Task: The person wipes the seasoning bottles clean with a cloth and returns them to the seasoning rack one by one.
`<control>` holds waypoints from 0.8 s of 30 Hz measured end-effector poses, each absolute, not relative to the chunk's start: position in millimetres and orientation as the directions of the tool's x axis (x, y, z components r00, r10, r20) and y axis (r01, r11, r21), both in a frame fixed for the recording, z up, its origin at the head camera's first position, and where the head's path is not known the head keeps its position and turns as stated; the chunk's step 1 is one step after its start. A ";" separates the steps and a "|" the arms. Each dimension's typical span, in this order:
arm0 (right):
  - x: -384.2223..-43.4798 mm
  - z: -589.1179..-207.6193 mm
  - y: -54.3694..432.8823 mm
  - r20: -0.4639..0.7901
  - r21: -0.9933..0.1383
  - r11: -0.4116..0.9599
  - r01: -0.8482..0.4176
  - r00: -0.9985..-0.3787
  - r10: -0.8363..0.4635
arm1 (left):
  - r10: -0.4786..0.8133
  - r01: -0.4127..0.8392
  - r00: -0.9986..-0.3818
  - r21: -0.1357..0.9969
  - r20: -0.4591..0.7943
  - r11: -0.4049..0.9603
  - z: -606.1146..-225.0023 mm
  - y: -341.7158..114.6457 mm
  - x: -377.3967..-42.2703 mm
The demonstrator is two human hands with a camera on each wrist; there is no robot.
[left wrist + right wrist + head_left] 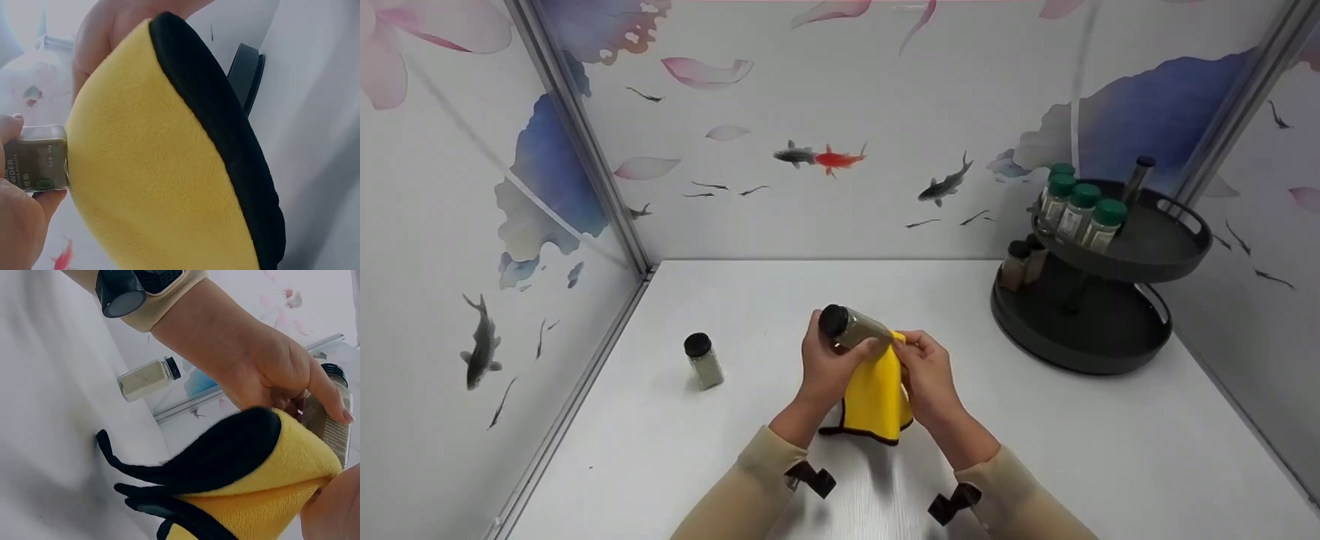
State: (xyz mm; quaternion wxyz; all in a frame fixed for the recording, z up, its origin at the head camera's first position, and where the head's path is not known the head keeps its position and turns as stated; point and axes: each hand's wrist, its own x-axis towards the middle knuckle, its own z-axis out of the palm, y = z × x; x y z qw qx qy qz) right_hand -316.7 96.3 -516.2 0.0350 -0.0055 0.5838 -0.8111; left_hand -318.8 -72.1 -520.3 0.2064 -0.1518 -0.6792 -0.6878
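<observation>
My left hand point(831, 364) grips a spice jar point(861, 330) with a black cap, tilted so that the cap points up and to the left. The jar's label is partly legible in the left wrist view, ending in "POWDER". A yellow cloth point(877, 390) with a black border hangs from my right hand point(926, 367), whose fingers pinch it against the jar's base. In the right wrist view the cloth point(292, 467) drapes in folds below the jar point(329, 419). Part of the right hand's fingers is hidden behind the cloth in the left wrist view.
A second black-capped jar point(705, 364) stands on the white table point(765, 292) to the left. At the right is a two-tier dark tray point(1080, 352); green-capped jars point(1080, 206) and a slim black-capped container point(1138, 180) are on top, dark-capped jars point(1015, 266) below. Printed panels enclose the table.
</observation>
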 end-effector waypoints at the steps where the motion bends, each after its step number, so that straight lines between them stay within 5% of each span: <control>1: -317.0 -515.6 97.0 -0.028 -0.948 -0.314 0.050 -0.997 -0.073 | -0.085 0.495 -0.865 0.869 0.494 0.007 -519.9 -72.2 -319.2; 14: -319.3 -504.2 109.7 -0.119 -0.942 -0.309 0.130 -0.991 -0.054 | -0.022 0.511 -0.858 0.857 0.513 0.059 -514.8 -76.8 -320.9; 24: -310.8 -518.6 94.6 0.139 -0.962 -0.229 -0.151 -0.988 0.064 | -0.037 0.405 -0.914 0.911 0.403 -0.074 -512.2 -67.9 -312.5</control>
